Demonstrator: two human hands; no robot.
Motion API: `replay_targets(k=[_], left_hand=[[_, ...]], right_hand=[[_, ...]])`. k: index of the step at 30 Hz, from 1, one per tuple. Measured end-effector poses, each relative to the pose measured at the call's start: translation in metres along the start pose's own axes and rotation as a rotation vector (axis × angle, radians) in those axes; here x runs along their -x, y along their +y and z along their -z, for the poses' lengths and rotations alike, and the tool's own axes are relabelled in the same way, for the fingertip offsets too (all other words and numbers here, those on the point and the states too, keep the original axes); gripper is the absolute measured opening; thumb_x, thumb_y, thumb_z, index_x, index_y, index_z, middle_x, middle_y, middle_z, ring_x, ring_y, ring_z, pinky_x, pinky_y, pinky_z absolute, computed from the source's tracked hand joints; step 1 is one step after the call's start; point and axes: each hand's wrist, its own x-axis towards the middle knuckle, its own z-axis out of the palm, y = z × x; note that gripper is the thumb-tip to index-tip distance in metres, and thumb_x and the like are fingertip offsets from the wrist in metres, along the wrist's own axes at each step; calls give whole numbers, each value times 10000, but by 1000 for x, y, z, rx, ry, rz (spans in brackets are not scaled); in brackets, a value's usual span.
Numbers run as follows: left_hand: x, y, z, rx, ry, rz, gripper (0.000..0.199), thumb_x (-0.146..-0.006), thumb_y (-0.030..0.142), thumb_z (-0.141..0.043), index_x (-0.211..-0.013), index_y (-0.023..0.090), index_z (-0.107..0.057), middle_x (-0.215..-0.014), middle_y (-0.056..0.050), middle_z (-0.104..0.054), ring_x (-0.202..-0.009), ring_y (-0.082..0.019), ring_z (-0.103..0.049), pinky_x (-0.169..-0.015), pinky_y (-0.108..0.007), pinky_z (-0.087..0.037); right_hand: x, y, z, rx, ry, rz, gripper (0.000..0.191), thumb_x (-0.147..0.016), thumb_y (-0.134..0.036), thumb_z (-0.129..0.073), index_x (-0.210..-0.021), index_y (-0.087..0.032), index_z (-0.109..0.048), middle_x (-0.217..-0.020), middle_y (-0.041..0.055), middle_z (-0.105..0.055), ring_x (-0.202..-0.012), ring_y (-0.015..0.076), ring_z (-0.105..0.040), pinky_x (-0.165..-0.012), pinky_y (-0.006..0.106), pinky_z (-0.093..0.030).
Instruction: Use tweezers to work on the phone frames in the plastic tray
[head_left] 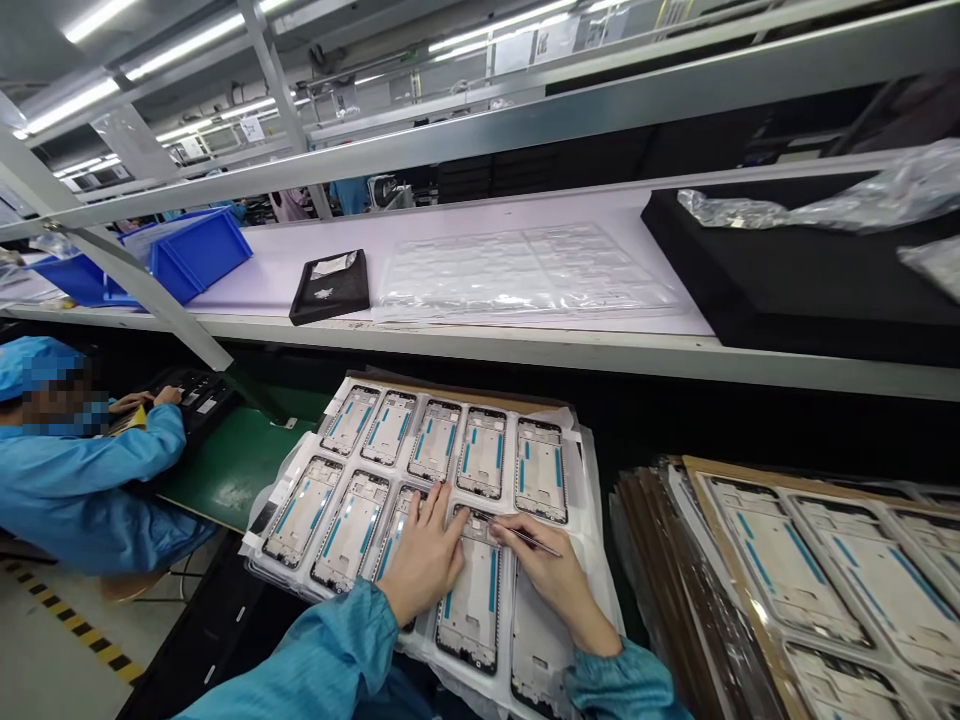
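Note:
A white plastic tray (504,520) holds two rows of phone middle frames, most with blue strips on pale metal. My left hand (424,550) lies over the near row with fingers stretched out, its fingertips at the top edge of one phone frame (471,610). My right hand (551,575) grips a thin metal tool like tweezers (534,540). The tool's tip is by the top right corner of that same frame; whether it touches cannot be made out. Under my right wrist lies another phone frame (536,650), partly covered.
Stacked trays of phone frames (757,590) stand at the right. On the shelf above are blue bins (199,255), a small black tray (330,287), clear plastic trays (525,270) and a large black foam piece (825,270). A co-worker in blue (82,480) sits at the left.

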Motion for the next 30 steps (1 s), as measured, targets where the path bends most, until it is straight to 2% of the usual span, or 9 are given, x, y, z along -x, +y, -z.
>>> replay_targets(k=[10, 13, 18, 23, 30], left_hand=[[2, -1, 1, -9, 4, -17, 574, -915, 97, -480, -1478, 195, -424, -1642, -183, -255, -1537, -352, -182, -1189, -643, -281], [1, 0, 2, -44, -23, -14, 579, -909, 110, -494, -1478, 189, -423, -1638, -194, -258, -1535, -364, -182, -1184, -645, -278], [-4, 5, 4, -96, -81, 8, 559, -909, 170, -538, -1462, 152, -453, -1604, -254, -299, -1510, -422, -232, -1146, -691, -281], [-4, 8, 3, -128, -78, 13, 548, -941, 239, -550, -1472, 153, -447, -1602, -255, -305, -1504, -421, -251, -1143, -683, -283], [-1, 4, 2, -115, -69, -1, 554, -941, 213, -529, -1484, 166, -431, -1613, -252, -280, -1510, -429, -223, -1142, -695, -271]], right_hand=[[-1, -2, -1, -40, -16, -8, 367, -885, -550, -681, -800, -200, -751, -807, 73, -745, -736, 245, -709, -668, 323, -584], [-1, -1, -1, -29, -2, -13, 391, -866, -576, -687, -788, -198, -750, -781, 75, -741, -711, 251, -701, -657, 336, -581], [3, 3, 0, -8, 27, -19, 357, -859, -558, -702, -799, -211, -763, -828, 74, -755, -773, 261, -719, -711, 343, -598], [5, 6, 1, 4, 54, -1, 328, -845, -531, -721, -788, -211, -765, -840, 81, -760, -775, 272, -726, -700, 345, -599], [1, 7, 0, 2, 30, 18, 341, -863, -536, -709, -790, -207, -763, -807, 73, -754, -724, 251, -719, -678, 329, -593]])
